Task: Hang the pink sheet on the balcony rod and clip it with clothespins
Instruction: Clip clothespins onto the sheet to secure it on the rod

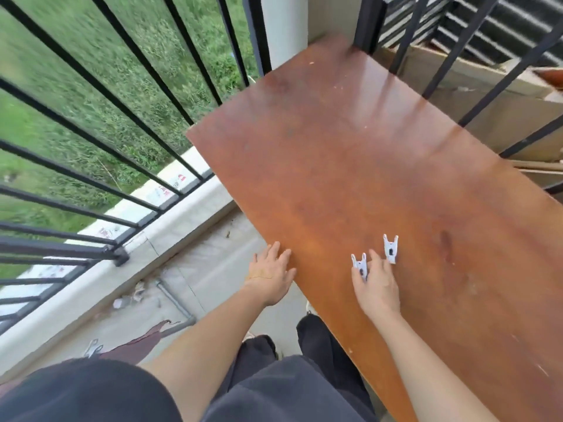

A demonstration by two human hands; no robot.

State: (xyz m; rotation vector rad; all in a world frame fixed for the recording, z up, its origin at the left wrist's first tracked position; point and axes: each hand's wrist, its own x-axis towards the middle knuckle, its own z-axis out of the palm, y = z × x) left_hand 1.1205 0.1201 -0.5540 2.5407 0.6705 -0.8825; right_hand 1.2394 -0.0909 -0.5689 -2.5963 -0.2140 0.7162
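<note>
The pink sheet (137, 345) is showing as a dusky, crumpled strip with a ragged top edge. It is hanging low, well off the counter's left edge, beside the person's dark sleeve (85, 391). A pale clip (93, 350) is sitting at its upper end, too blurred to tell what it is gripping.

Two white clothespins are lying on the brown counter (350, 162), near its left edge and close together. The right hand (377, 287) is pinching the nearer clothespin (359, 264) between thumb and forefinger. The forefinger is reaching up just beside the farther clothespin (391, 248), which is lying free. The left hand (271, 274) is resting flat on the counter's left edge, fingers straight and slightly spread, holding nothing.

A black railing (91, 123) is running past the counter's far left corner, with grass (45, 56) lying beyond it. A grey pipe (175, 303) is lying on the balcony floor between the railing's concrete kerb (170, 233) and the person's dark trousers (316, 339). Cardboard (487, 95) is sitting behind more bars along the counter's right edge.
</note>
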